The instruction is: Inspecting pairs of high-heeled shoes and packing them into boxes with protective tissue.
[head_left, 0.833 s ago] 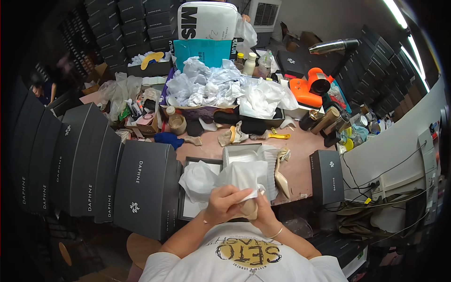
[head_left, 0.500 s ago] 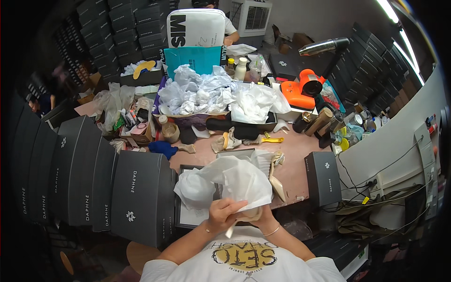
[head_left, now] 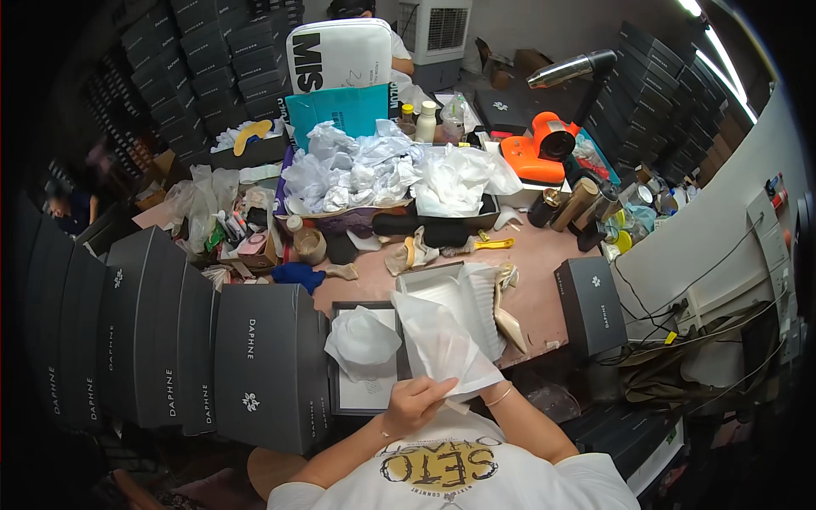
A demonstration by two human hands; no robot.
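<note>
A sheet of white tissue paper [head_left: 446,344] is folded into a loose wrap in front of my chest. My left hand [head_left: 418,404] pinches its near edge, fingers closed. My right hand [head_left: 495,393] holds the same paper from the right and below, its fingers mostly hidden. A pale end of something pokes out under the paper; I cannot make out what it is. Beyond lies an open box [head_left: 433,279] with a white lining. Against its right side rests a cream high-heeled shoe [head_left: 508,323]. Crumpled white paper [head_left: 364,340] sits in a shallow dark tray [head_left: 340,395] to the left.
Dark grey shoe boxes [head_left: 265,365] stand along the left, and another box [head_left: 591,306] at the right table edge. Behind are a bin of crumpled paper [head_left: 348,174], a yellow-handled brush [head_left: 489,245], bottles [head_left: 427,121] and an orange blower [head_left: 535,157]. A person [head_left: 399,55] sits farther back.
The raised, spread tissue paper has come down and been folded narrower, uncovering the open box behind. The pale strip below my hands is now mostly covered. The view has shifted slightly.
</note>
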